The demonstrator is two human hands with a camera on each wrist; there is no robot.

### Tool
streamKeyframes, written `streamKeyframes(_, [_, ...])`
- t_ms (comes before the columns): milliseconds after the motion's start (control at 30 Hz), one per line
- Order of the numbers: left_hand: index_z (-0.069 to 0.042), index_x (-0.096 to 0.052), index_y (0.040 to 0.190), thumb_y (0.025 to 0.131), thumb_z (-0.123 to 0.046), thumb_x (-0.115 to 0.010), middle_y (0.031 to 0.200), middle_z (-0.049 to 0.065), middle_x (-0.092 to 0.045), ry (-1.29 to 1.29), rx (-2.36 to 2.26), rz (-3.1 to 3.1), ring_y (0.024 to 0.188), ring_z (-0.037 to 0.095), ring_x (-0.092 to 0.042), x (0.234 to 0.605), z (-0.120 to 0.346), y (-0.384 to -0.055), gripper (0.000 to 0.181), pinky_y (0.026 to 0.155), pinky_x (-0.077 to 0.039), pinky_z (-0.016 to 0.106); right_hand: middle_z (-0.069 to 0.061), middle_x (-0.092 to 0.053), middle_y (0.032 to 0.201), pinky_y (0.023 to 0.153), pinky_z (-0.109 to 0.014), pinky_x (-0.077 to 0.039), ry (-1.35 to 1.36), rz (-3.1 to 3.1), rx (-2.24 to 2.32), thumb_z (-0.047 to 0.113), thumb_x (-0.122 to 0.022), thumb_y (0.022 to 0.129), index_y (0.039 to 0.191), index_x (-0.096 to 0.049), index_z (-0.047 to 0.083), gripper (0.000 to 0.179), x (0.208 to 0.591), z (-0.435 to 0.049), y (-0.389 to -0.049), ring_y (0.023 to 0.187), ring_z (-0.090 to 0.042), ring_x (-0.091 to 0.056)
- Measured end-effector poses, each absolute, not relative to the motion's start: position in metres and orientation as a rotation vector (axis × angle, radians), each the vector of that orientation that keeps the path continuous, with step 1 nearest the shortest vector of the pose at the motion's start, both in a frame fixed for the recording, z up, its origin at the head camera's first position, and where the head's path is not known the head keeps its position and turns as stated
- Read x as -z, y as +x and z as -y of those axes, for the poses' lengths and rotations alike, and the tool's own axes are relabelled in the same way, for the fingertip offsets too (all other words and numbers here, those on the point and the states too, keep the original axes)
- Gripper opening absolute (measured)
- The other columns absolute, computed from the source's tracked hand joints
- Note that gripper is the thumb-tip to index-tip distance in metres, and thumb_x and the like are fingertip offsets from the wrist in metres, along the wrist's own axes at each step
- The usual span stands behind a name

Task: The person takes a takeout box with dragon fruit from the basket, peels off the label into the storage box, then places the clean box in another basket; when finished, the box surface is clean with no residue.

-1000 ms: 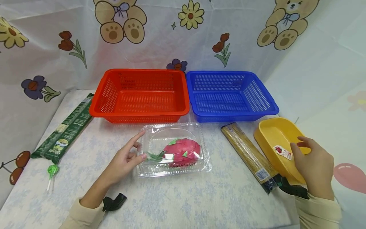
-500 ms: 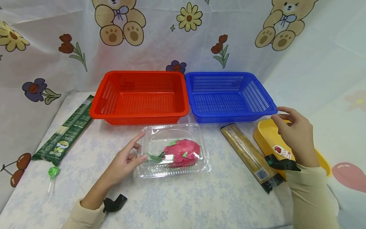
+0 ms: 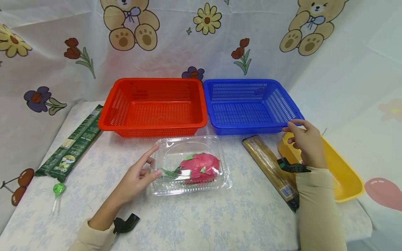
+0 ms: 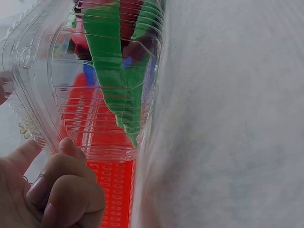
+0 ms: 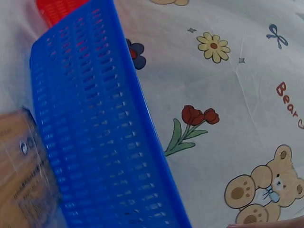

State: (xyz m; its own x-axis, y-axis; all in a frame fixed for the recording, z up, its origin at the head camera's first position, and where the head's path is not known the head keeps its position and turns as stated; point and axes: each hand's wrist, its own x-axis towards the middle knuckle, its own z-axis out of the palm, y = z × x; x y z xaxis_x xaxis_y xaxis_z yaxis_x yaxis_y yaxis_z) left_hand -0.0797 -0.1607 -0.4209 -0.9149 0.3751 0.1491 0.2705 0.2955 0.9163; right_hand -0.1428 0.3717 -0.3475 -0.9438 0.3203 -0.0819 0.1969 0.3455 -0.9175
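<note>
My left hand [image 3: 138, 176] rests at the left side of a clear plastic clamshell box [image 3: 191, 190], its thumb and index finger at the rim and the other fingers curled. Inside the box lies a pink dragon fruit [image 3: 201, 165] with green leaves, which show large through the wall in the left wrist view. My right hand [image 3: 306, 141] hangs loosely curled with nothing in it, fingertips overlapping the front right corner of the blue basket [image 3: 248, 129]. Below its wrist stands a yellow tub [image 3: 345, 177], partly hidden by the forearm. The right wrist view shows the blue basket's slotted side.
A red basket [image 3: 154, 131] stands left of the blue one. A long brown pack [image 3: 267, 164] lies slanted beside the yellow tub. On the left are a long green pack [image 3: 75, 139] and a green lollipop [image 3: 58, 189]. A printed cloth [image 3: 176, 52] hangs behind.
My right hand has moved from over the yellow tub, up and left, to the blue basket's front right corner. The left hand and the clamshell box have stayed still.
</note>
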Motion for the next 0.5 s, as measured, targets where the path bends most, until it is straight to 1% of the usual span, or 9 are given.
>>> streamKeyframes(33, [-0.033,-0.031,0.161,0.099,-0.014,-0.068,0.111,0.017,-0.048,0.613,-1.705,-2.451,0.05,0.002,-0.028,0.421,0.161,-0.08,0.075,0.044,-0.031,0.026,0.013,-0.074,0.089,0.05,-0.022,-0.043,-0.489,2.429,-1.762,0.044,-0.061,0.101,0.131,-0.053,0.016,0.042,0.349,-0.371,-0.145,0.058,-0.014,-0.062])
streamKeyframes(100, [-0.033,-0.03,0.161,0.099,-0.014,-0.068,0.111,0.017,-0.048,0.61,-1.705,-2.454,0.05,0.002,-0.028,0.421,0.162,-0.079,0.075,0.044,-0.031,0.026,0.009,-0.074,0.089,0.049,-0.021,-0.044,-0.512,2.299,-1.937,0.038,-0.065,0.1,0.125,-0.053,0.017,0.035,0.353,-0.368,-0.149,0.055,-0.014,-0.059])
streamKeyframes(200, [-0.033,-0.03,0.161,0.099,-0.014,-0.068,0.112,0.017,-0.049,0.611,-1.705,-2.456,0.05,0.002,-0.028,0.421,0.162,-0.079,0.075,0.044,-0.031,0.026,0.002,-0.074,0.089,0.046,-0.021,-0.044,-0.539,2.116,-2.096,0.031,-0.069,0.099,0.12,-0.051,0.016,0.032,0.359,-0.364,-0.154,0.051,-0.014,-0.055])
streamKeyframes(333, [-0.033,-0.03,0.161,0.099,-0.014,-0.068,0.112,0.017,-0.049,0.614,-1.706,-2.452,0.05,0.002,-0.028,0.422,0.161,-0.08,0.075,0.044,-0.03,0.026,-0.001,-0.074,0.09,0.043,-0.02,-0.039,-0.574,1.998,-2.153,0.027,-0.069,0.099,0.118,-0.049,0.017,0.029,0.365,-0.362,-0.158,0.048,-0.013,-0.051])
streamKeyframes(500, [-0.034,-0.03,0.161,0.099,-0.014,-0.068,0.112,0.016,-0.049,0.611,-1.704,-2.452,0.05,0.002,-0.028,0.422,0.161,-0.08,0.075,0.044,-0.031,0.026,-0.003,-0.074,0.09,0.043,-0.02,-0.037,-0.565,1.934,-2.214,0.025,-0.069,0.099,0.118,-0.05,0.017,0.028,0.368,-0.366,-0.159,0.049,-0.013,-0.049])
